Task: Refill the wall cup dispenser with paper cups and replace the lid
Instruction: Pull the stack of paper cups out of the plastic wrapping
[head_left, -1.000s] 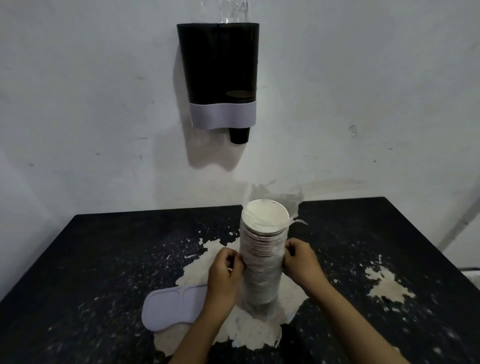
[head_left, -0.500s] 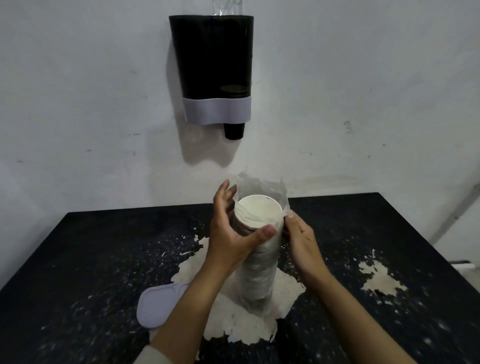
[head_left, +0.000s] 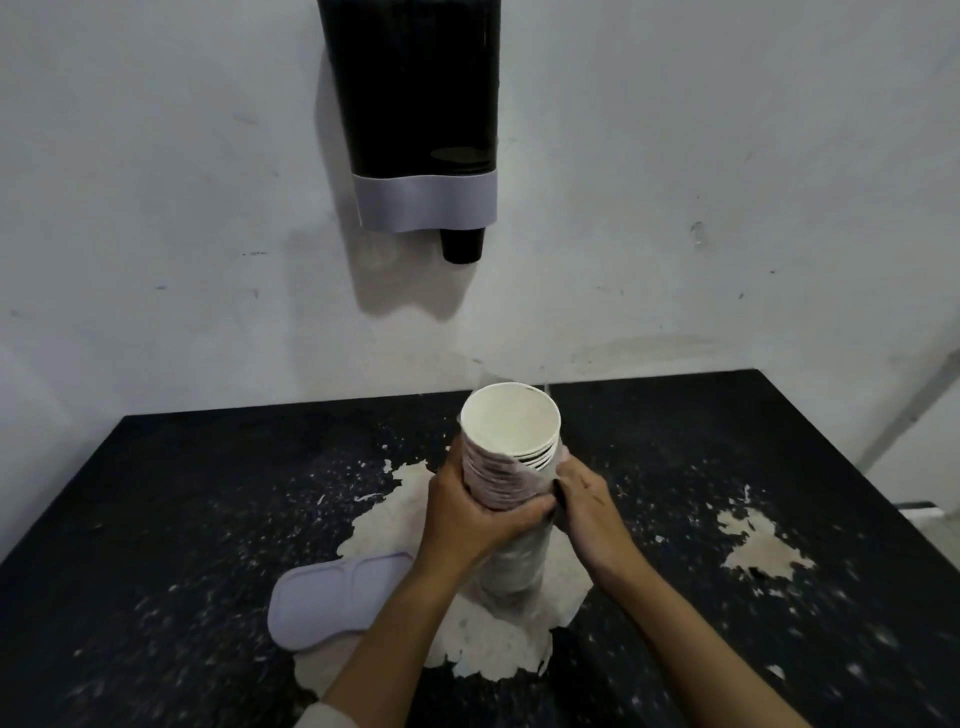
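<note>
Hands clasp upright cup stack.

We see bare wall between the cup stack and the dispenser hanging above it, left of centre. Left of the stack's base the lid lies flat on the table. Right of the stack only worn tabletop shows, with a pipe well off at the far right corner.
</note>
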